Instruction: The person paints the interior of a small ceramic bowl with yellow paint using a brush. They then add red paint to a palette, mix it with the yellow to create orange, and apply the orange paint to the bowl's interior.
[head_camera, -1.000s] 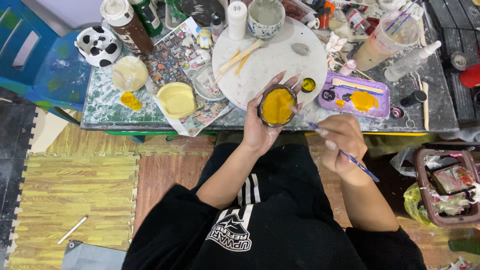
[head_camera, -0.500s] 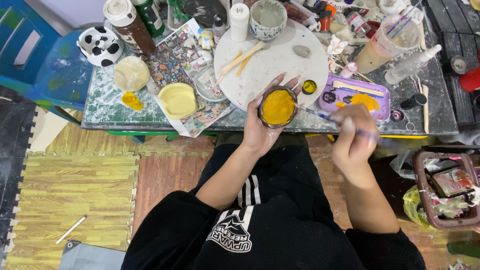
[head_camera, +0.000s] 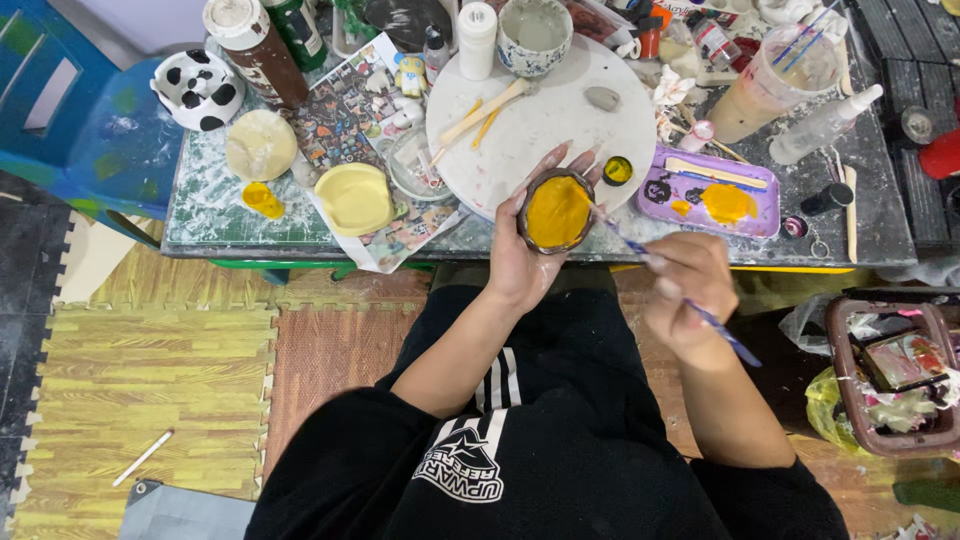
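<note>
**Painting small bowl, frame centre**

My left hand (head_camera: 522, 262) is cupping the yellow-coated bowl (head_camera: 556, 211), fingers wrapping its rim, over the table (head_camera: 200, 215) edge. My right hand (head_camera: 690, 295) is pinching a blue brush (head_camera: 700, 315), tip touching the bowl's right rim. Purple palette (head_camera: 710, 195) is sitting just right.

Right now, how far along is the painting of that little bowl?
The inside of the small bowl already looks fully coated yellow. The left hand cups it while the right hand holds a brush with its tip at the bowl's rim. The rim and outside still look dark, so those seem left.
</note>
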